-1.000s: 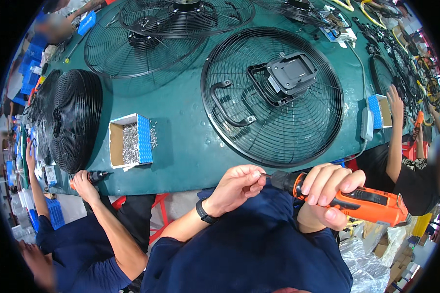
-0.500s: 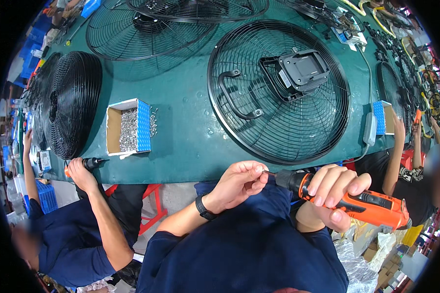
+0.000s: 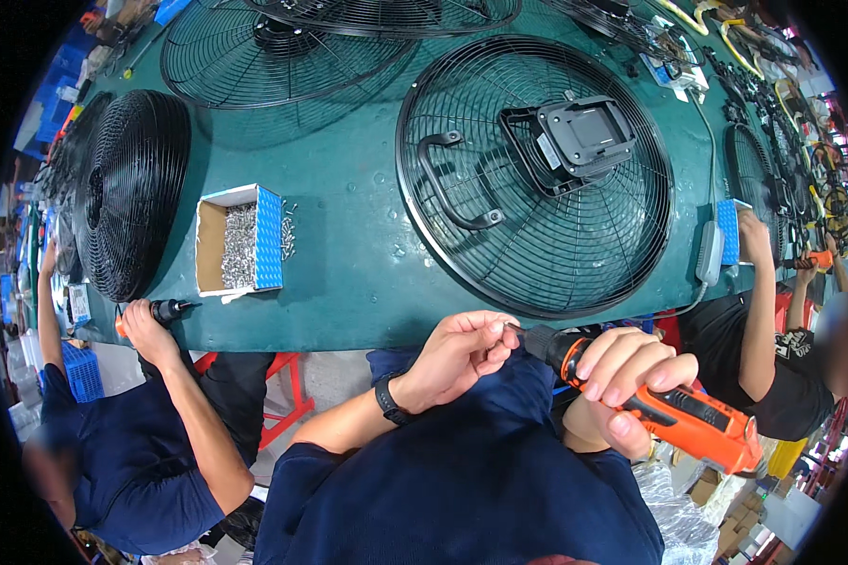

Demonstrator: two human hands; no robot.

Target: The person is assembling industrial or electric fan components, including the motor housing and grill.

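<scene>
My right hand is wrapped round an orange and black cordless screwdriver, its bit pointing left. At the bit's tip, the thumb and fingertips of my left hand pinch what looks like a small screw, mostly covered by the fingers. Both hands are in front of the table's near edge. Just beyond them a round black fan lies on the table, with a curved handle and a black square housing on its wire guard.
An open blue-and-white box of screws stands left of the fan, with loose screws beside it. More black fan guards rest at the left and back. Co-workers sit on both sides; the left one grips a driver. A grey cable adapter lies at right.
The screwdriver has shifted left and its rear end has dipped, with the bit still at my left fingertips. At the right, a co-worker's hand has moved into the blue box there.
</scene>
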